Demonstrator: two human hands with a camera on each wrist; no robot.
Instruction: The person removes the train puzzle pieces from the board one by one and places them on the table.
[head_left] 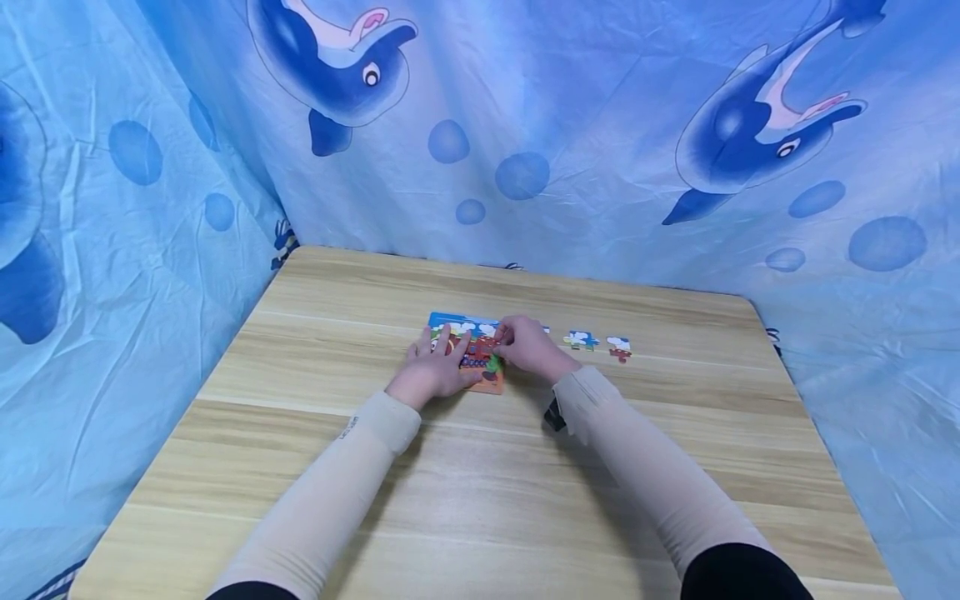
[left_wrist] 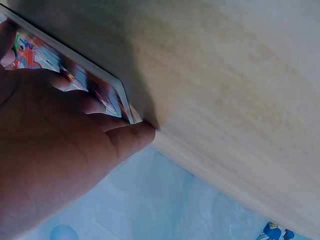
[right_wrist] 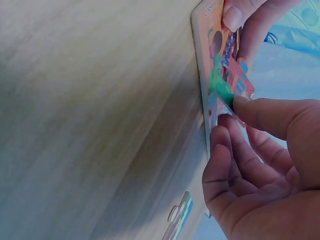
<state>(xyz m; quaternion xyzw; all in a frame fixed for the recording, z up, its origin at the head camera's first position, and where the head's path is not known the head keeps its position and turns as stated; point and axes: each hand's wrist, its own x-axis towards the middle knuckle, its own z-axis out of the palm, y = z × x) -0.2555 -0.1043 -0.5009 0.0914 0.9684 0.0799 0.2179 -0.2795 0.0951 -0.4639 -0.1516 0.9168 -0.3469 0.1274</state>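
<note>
A colourful jigsaw puzzle board point(head_left: 491, 386) lies on the wooden table, its picture partly covered by both hands. Over its left part, my left hand point(head_left: 435, 372) rests with the fingers spread; in the left wrist view the fingers point(left_wrist: 135, 137) reach along the board's edge. At the right side of the board, my right hand point(head_left: 528, 346) pinches a puzzle piece point(right_wrist: 243, 82) between thumb and fingers. That piece, reddish with blue marks, is tilted up from the board's surface in the right wrist view.
Two loose puzzle pieces, one nearer point(head_left: 581, 340) and one farther right point(head_left: 619, 349), lie on the table point(head_left: 480, 500) beyond the right hand. Another piece point(head_left: 546, 330) peeks out behind that hand. A blue dolphin-print curtain point(head_left: 480, 108) hangs around the table.
</note>
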